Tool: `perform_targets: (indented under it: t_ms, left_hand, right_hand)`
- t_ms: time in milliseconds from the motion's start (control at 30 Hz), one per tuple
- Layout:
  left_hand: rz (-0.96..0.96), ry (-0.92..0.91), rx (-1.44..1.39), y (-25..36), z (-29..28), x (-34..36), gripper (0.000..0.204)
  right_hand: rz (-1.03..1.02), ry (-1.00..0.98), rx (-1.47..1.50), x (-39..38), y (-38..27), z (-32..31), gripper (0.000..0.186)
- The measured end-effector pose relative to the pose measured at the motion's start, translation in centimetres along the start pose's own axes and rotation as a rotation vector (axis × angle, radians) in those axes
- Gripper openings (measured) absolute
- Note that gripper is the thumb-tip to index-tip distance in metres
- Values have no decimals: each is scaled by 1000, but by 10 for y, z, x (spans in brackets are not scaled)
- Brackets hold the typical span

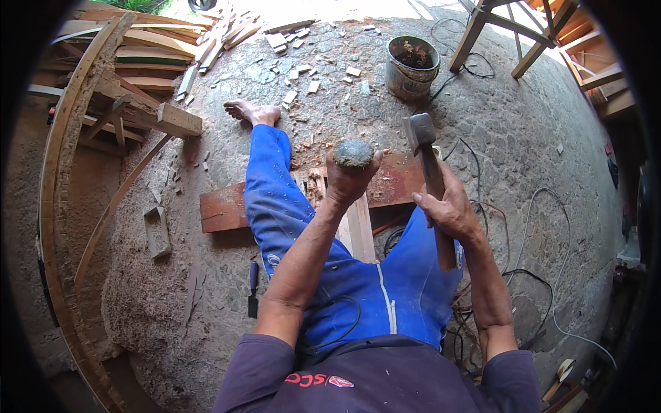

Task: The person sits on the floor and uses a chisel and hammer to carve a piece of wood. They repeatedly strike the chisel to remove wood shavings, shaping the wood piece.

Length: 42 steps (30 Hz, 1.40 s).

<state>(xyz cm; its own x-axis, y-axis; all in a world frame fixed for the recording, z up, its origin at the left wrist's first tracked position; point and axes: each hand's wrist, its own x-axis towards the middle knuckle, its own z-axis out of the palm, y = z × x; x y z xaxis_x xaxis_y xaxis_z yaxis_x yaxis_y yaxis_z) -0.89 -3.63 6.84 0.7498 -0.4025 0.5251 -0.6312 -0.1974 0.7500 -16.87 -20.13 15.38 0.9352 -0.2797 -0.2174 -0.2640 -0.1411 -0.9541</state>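
Now, the person sits on the stone floor (523,138) with legs spread, and both hands are full. The left hand (350,180) is closed around a round grey stone (353,153), fingers cupping it from below and lifting it over the lap. The right hand (446,206) is wrapped tight about the wooden handle of a hammer (428,165), whose steel head points up and away, just beside the stone but not touching it.

Under both lies a reddish board (227,210) across the floor, with a pale strip of wood (359,230) running between the knees. A chisel (253,286) lies by the left thigh, well clear of the hands, and a bucket (412,65) stands farther off among the wood chips.

To my eye, the care here is in keeping the stone steady and the fingers low on it, away from the side nearest the hammer head. The right grip sits fairly high on the handle, which should give control rather than force. The cable (544,206) looping by the right knee looks near enough to snag an elbow, so the swing wants to stay short and close.
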Motion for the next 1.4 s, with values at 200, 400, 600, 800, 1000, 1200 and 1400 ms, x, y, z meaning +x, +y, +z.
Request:
perform_targets:
  t_ms: [200, 400, 600, 800, 1000, 1200, 1400]
  left_hand:
    - [68, 5, 145, 7, 0, -12, 25]
    - [137, -41, 92, 0, 2, -20, 20]
    - [-116, -29, -349, 10, 7, -14, 17]
    - [-122, -130, -74, 5, -9, -19, 22]
    - [-84, -104, -150, 7, -7, -15, 19]
    - [-158, -147, -348, 19, -9, -22, 15]
    - [-399, 27, -361, -1, 6, 22, 32]
  right_hand:
    - [-595, 82, -450, -29, -83, -2, 73]
    - [-230, -222, -1141, -17, -73, 26, 73]
    - [-448, 18, -599, -38, -75, 17, 67]
    - [-983, 631, -134, -79, -223, -40, 31]
    - [-1139, 484, -318, -50, -178, -33, 35]
    - [-310, -83, -794, -26, -39, 10, 54]
    - [-130, 118, -409, -51, 14, 4, 55]
